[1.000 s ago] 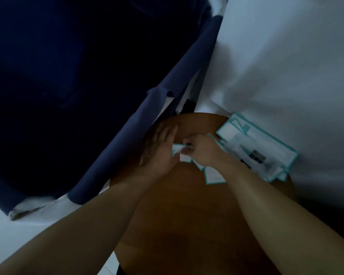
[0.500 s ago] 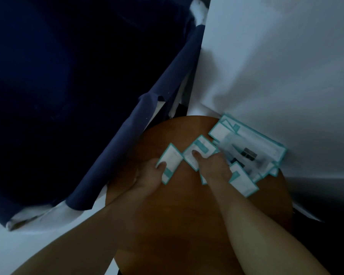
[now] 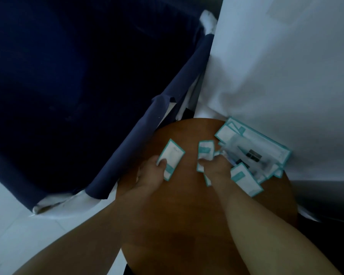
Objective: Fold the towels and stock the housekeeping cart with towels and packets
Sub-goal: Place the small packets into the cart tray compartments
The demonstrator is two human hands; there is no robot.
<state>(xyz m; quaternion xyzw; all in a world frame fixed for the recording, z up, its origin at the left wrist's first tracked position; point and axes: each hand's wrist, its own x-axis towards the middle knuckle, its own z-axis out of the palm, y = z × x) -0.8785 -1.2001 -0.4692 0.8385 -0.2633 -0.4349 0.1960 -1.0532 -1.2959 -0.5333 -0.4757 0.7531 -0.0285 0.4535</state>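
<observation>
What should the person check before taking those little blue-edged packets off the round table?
1. The left hand has a grip on the left packet: ok.
2. The right hand has a grip on the middle packet: ok.
3. The two held packets are apart: ok.
4. The pile is stacked neatly on the table: not ok, packets overlap askew.
5. The cart is within reach: cannot tell, not in view.
</observation>
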